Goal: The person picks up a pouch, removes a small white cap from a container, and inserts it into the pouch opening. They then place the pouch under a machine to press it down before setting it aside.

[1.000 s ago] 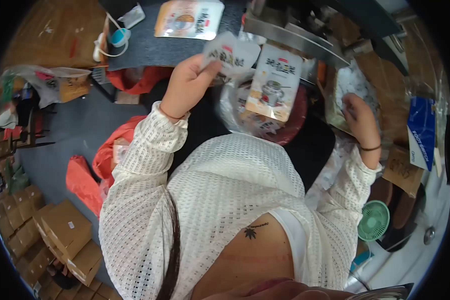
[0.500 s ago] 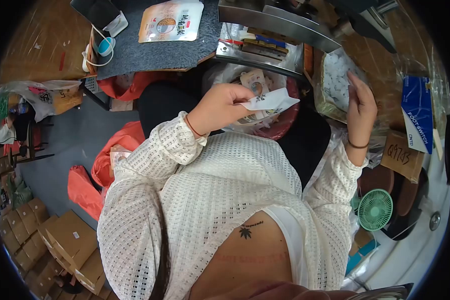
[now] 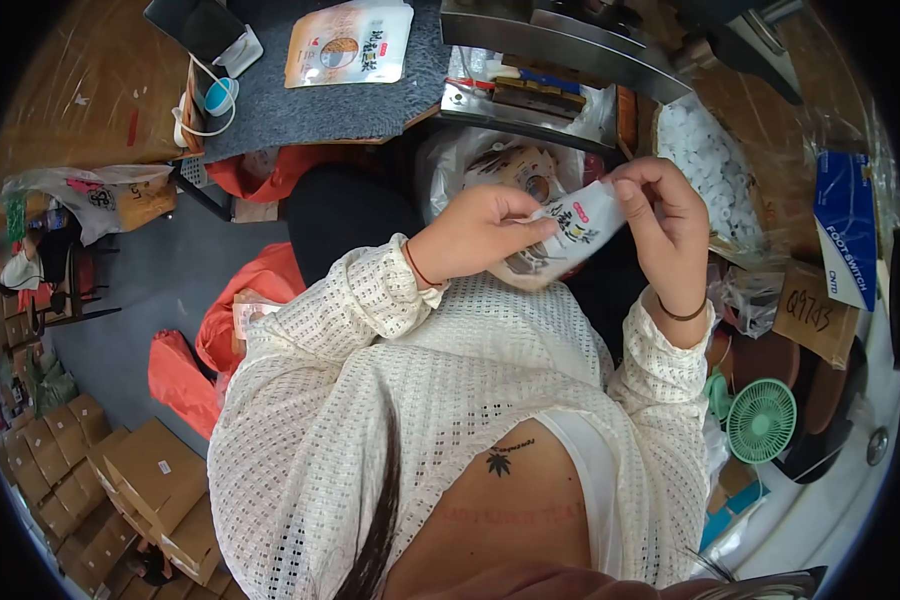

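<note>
A white printed pouch [image 3: 573,228] is tilted between my hands above my lap. My left hand [image 3: 478,232] is closed on its left edge, thumb on top. At the pouch's upper right corner, the fingertips of my right hand [image 3: 672,228] are pinched together. Whether a small piece is also between those fingertips cannot be made out. Beyond the pouch, a clear plastic bag [image 3: 448,165] holds more printed pouches [image 3: 518,162], partly hidden by my hands. Many small white pieces [image 3: 705,150] fill a container just past my right hand.
Ahead stands a metal machine [image 3: 570,45]. A printed pouch [image 3: 350,45] lies on the grey mat [image 3: 260,120]. To the right are a blue foot switch box [image 3: 843,225], a cardboard piece [image 3: 813,310] and a green fan [image 3: 762,420]. Red bags [image 3: 260,290] and cartons [image 3: 160,490] are at left.
My right hand has come from over the container of white pieces to the pouch's corner. The pouch has turned, its printed face now showing more, and my left hand has shifted right.
</note>
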Demonstrator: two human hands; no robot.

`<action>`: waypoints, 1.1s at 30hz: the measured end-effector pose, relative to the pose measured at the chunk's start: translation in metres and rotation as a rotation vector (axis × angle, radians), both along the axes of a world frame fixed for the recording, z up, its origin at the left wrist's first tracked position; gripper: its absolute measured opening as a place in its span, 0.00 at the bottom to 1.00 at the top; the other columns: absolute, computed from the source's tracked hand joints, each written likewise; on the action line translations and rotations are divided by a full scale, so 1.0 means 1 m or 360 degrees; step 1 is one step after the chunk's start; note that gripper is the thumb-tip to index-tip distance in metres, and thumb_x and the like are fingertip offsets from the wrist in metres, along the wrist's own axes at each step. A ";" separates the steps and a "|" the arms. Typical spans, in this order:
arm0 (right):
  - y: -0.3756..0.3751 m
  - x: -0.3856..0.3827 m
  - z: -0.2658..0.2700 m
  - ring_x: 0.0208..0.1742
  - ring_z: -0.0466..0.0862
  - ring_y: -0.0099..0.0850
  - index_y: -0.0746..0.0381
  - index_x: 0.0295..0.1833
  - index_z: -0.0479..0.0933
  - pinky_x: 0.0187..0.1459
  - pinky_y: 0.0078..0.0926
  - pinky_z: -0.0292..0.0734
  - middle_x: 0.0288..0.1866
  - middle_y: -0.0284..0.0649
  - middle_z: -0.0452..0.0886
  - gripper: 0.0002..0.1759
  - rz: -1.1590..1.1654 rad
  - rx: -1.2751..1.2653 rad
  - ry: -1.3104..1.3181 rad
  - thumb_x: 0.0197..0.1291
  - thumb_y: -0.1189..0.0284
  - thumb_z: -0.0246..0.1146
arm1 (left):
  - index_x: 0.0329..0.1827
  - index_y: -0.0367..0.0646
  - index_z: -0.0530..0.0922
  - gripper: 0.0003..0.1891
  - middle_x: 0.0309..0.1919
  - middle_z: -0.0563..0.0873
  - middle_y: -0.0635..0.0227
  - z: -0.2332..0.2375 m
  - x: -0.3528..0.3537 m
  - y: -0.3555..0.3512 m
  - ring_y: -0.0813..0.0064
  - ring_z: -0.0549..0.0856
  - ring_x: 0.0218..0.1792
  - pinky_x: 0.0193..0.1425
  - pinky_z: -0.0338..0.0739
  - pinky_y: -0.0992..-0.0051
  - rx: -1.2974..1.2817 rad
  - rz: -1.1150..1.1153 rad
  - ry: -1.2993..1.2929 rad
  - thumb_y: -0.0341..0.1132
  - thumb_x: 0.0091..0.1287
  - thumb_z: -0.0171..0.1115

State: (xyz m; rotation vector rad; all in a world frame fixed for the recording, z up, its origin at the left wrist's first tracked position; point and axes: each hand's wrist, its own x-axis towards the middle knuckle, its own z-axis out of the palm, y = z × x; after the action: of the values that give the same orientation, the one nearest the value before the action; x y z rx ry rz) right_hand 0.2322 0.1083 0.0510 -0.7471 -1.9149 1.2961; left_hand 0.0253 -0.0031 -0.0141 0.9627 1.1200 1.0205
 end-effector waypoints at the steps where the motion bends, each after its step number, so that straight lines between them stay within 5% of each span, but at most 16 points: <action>1: 0.001 0.001 0.004 0.37 0.80 0.17 0.68 0.47 0.82 0.42 0.17 0.75 0.40 0.33 0.86 0.05 0.0010 -0.0009 -0.0028 0.71 0.77 0.70 | 0.51 0.32 0.88 0.12 0.40 0.92 0.68 -0.003 0.003 0.000 0.84 0.87 0.40 0.46 0.82 0.80 0.0004 -0.0015 -0.0048 0.34 0.75 0.70; 6: -0.003 -0.005 0.008 0.39 0.80 0.18 0.68 0.46 0.83 0.42 0.18 0.75 0.38 0.33 0.86 0.06 -0.0107 -0.0075 0.0036 0.74 0.75 0.66 | 0.55 0.31 0.87 0.15 0.43 0.92 0.67 0.021 0.004 0.002 0.84 0.87 0.42 0.49 0.83 0.79 -0.0049 -0.0125 0.0007 0.36 0.78 0.67; 12: 0.003 -0.001 0.017 0.38 0.85 0.31 0.67 0.48 0.84 0.42 0.27 0.78 0.39 0.40 0.88 0.07 0.0063 0.0413 -0.0415 0.73 0.74 0.65 | 0.55 0.33 0.87 0.15 0.45 0.93 0.65 0.008 0.013 -0.004 0.84 0.88 0.42 0.50 0.83 0.79 -0.0234 -0.0065 -0.0421 0.37 0.77 0.67; 17: 0.016 0.012 0.017 0.50 0.80 0.33 0.66 0.57 0.82 0.56 0.27 0.73 0.52 0.42 0.81 0.13 -0.0206 0.0611 -0.0371 0.71 0.75 0.61 | 0.60 0.31 0.84 0.15 0.51 0.92 0.62 0.009 0.007 0.000 0.80 0.90 0.46 0.54 0.85 0.77 -0.0276 -0.0217 -0.0453 0.32 0.75 0.67; 18: 0.019 0.025 0.012 0.52 0.76 0.31 0.65 0.55 0.81 0.59 0.28 0.71 0.54 0.38 0.77 0.14 -0.0235 0.0190 -0.0193 0.65 0.79 0.60 | 0.61 0.31 0.84 0.16 0.52 0.92 0.62 0.006 0.002 0.003 0.78 0.90 0.48 0.55 0.85 0.76 -0.0274 -0.0180 -0.0454 0.30 0.75 0.66; 20: 0.029 0.043 0.001 0.52 0.73 0.29 0.65 0.53 0.78 0.61 0.27 0.71 0.56 0.37 0.75 0.15 -0.0195 0.0114 0.0027 0.60 0.80 0.60 | 0.62 0.30 0.83 0.17 0.54 0.91 0.58 0.002 -0.011 0.014 0.73 0.91 0.50 0.58 0.86 0.73 -0.0189 -0.0078 -0.0393 0.28 0.74 0.65; 25: 0.008 0.025 0.006 0.59 0.79 0.27 0.67 0.52 0.77 0.59 0.23 0.75 0.60 0.40 0.79 0.10 0.0183 -0.0210 -0.0126 0.68 0.88 0.60 | 0.63 0.26 0.81 0.18 0.56 0.90 0.54 -0.002 -0.040 0.053 0.67 0.92 0.52 0.61 0.86 0.69 -0.0207 0.0146 -0.0712 0.26 0.73 0.65; 27: 0.002 0.019 -0.001 0.48 0.81 0.25 0.68 0.50 0.80 0.52 0.22 0.76 0.50 0.38 0.82 0.08 0.0072 -0.0169 -0.0286 0.66 0.84 0.66 | 0.63 0.25 0.80 0.18 0.57 0.89 0.52 -0.006 -0.043 0.059 0.65 0.91 0.54 0.62 0.86 0.67 -0.0224 0.0166 -0.0771 0.26 0.74 0.65; 30: 0.005 0.016 -0.013 0.41 0.81 0.24 0.68 0.48 0.82 0.46 0.22 0.76 0.44 0.36 0.83 0.09 -0.0014 -0.0005 -0.0334 0.64 0.82 0.71 | 0.64 0.29 0.75 0.21 0.52 0.89 0.56 -0.011 -0.049 0.057 0.70 0.89 0.48 0.53 0.85 0.70 0.0096 0.0435 -0.0072 0.30 0.73 0.69; 31: 0.005 0.018 -0.017 0.41 0.81 0.24 0.68 0.49 0.82 0.46 0.22 0.76 0.44 0.36 0.83 0.09 -0.0030 0.0020 -0.0322 0.64 0.82 0.71 | 0.64 0.34 0.72 0.23 0.51 0.88 0.58 -0.012 -0.068 0.060 0.71 0.88 0.45 0.50 0.83 0.72 0.0219 0.0694 0.0579 0.32 0.72 0.71; 33: 0.004 0.016 -0.017 0.38 0.80 0.23 0.68 0.51 0.83 0.44 0.21 0.76 0.45 0.36 0.83 0.10 -0.0056 0.0039 -0.0284 0.64 0.81 0.71 | 0.64 0.33 0.71 0.26 0.56 0.83 0.45 0.012 -0.109 0.060 0.51 0.85 0.56 0.61 0.79 0.58 0.0557 0.1239 0.1201 0.38 0.70 0.69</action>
State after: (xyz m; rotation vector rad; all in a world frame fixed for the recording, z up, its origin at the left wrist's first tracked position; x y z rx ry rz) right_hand 0.2485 0.1122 0.0335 -0.9063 -2.0448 1.2170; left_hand -0.0838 0.0572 -0.0022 1.2741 2.0906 1.5659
